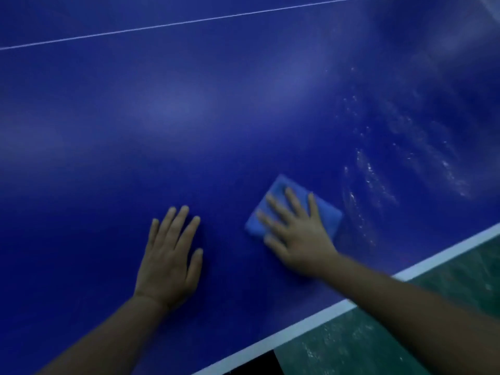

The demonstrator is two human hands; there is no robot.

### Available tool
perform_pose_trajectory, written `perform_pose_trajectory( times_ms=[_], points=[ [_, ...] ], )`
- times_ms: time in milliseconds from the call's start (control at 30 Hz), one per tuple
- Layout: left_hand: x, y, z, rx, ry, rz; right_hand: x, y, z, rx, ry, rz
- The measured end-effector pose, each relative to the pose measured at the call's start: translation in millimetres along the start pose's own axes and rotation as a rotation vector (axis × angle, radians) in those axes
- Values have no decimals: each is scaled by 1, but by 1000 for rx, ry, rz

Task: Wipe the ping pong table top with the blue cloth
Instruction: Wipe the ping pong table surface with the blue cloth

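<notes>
The dark blue ping pong table top [189, 117] fills most of the head view. A folded blue cloth [326, 212] lies flat on it near the table's white-edged border. My right hand [295, 234] presses on the cloth with straight, spread fingers and covers its near part. My left hand [169, 258] rests flat on the bare table surface, a little left of the cloth, fingers straight and touching nothing else.
Wet streaks and droplets [378, 180] glisten on the table right of the cloth. A thin white centre line [173, 24] crosses the far part. The white edge line [297, 327] runs diagonally at lower right, with green floor [405, 320] beyond it.
</notes>
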State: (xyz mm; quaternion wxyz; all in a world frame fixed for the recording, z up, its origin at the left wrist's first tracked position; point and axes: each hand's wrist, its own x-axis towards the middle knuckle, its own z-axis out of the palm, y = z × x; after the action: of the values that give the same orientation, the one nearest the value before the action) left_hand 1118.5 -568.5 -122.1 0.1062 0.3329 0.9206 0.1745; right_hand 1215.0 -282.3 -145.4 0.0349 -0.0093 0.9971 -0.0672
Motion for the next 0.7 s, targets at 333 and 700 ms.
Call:
perform_pose_trajectory(
  times_ms=[333,700],
  points=[
    [-16,0,10,52,-40,12,32,-13,-10,102,74,863],
    [-16,1,15,105,-54,28,-90,-15,2,94,39,1058]
  ],
)
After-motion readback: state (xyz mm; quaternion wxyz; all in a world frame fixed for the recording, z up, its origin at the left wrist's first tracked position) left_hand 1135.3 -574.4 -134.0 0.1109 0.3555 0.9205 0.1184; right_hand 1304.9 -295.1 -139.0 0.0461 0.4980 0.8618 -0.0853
